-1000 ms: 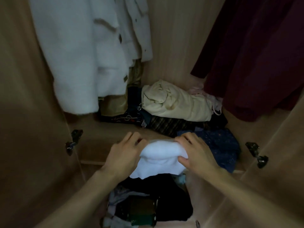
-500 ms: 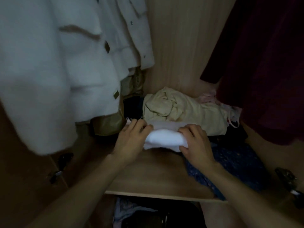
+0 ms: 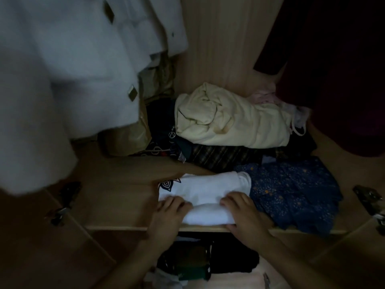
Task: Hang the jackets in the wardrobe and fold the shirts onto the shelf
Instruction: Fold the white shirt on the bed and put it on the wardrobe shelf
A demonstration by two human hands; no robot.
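A folded white shirt [image 3: 208,190] with a dark printed motif at its far left corner lies on the wooden shelf [image 3: 116,195], near the front edge. My left hand [image 3: 168,213] holds its near left end, fingers over the top. My right hand [image 3: 243,213] holds the near right end, thumb tucked at the shelf's front edge. White jackets [image 3: 62,69] hang at the upper left, blurred. On the right hangs a dark red garment [image 3: 343,69].
A crumpled cream garment [image 3: 229,126] lies on dark plaid clothes [image 3: 218,157] at the shelf's back. A blue patterned cloth [image 3: 291,195] touches the shirt's right side. Door hinges [image 3: 62,203] [image 3: 368,199] jut out at both sides. Dark clothes [image 3: 208,261] fill the compartment below.
Both hands carried the white shirt from in front of the shelf onto it, and it now lies flat near the front edge. The view has shifted closer to the shelf.
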